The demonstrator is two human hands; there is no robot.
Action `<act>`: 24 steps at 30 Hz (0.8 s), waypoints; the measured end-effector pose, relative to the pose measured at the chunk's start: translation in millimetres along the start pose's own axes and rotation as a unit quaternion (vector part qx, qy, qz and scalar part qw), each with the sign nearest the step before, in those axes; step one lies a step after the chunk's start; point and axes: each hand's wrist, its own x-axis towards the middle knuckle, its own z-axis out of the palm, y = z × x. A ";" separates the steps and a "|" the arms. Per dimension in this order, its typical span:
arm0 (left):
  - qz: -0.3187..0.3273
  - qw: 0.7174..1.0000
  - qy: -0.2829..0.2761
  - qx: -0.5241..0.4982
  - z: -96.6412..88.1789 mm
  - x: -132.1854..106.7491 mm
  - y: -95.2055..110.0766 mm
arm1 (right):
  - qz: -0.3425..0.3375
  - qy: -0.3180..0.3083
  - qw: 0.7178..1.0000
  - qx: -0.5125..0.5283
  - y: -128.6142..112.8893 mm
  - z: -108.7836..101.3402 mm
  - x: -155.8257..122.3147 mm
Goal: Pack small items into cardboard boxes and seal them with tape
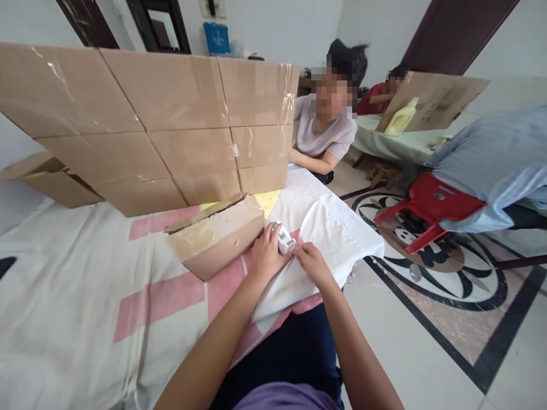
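My left hand is wrapped round a small white plastic device with a pale greenish patch on top, just above the cloth. Its kind is not clear. Close on the right, my right hand has its thumb and fingers pinched together by the device's lower end. Whatever lies in that pinch is too small or hidden to make out. A taped cardboard box lies left of my left hand, near its knuckles. Beneath both hands spreads a white and pink cloth covering the table.
A tall taped cardboard panel stands across the table. Beyond its right end sits a person. An open carton rests at the far left. On the right are a red plastic chair with someone seated and another table holding a yellow jug.
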 end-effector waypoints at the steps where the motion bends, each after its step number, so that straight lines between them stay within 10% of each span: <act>1: -0.002 1.000 -0.002 0.000 -0.4 -0.1 0.3 | 0.005 -0.011 1.000 -0.002 -1.6 -1.0 -0.3; 24: 0.022 0.999 0.010 -0.044 10.8 -1.0 -7.7 | 0.133 -0.065 0.978 0.148 -24.4 -5.6 3.3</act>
